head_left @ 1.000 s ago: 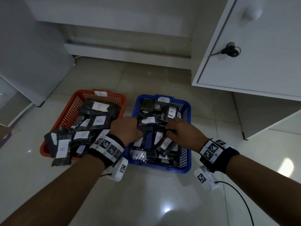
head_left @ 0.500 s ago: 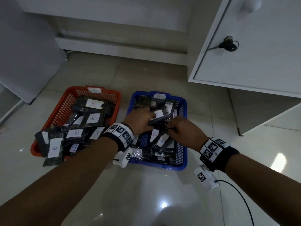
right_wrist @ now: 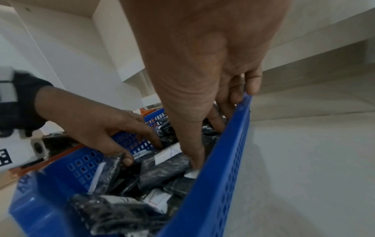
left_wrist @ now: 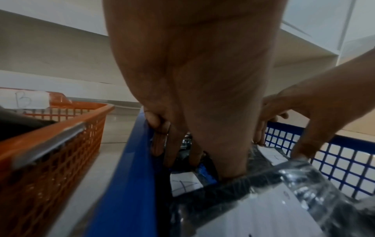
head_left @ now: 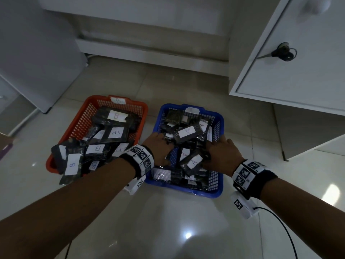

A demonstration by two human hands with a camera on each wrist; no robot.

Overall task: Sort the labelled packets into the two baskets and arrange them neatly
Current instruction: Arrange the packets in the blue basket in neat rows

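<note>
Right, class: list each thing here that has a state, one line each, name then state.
Blue plastic mesh basket: filled with A-labelled dark packets, jumbled.
Orange plastic mesh basket: overfull, B-labelled dark packets spilling over its near rim.
Left hand: fingers down among the packets.
Right hand: likewise.
White cabinet door: ajar.

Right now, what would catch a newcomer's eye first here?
Two mesh baskets side by side on the shiny tiled floor: the orange basket on the left heaped with B packets, the blue basket holding A packets. Both hands, left hand and right hand, reach into the blue one.
</note>
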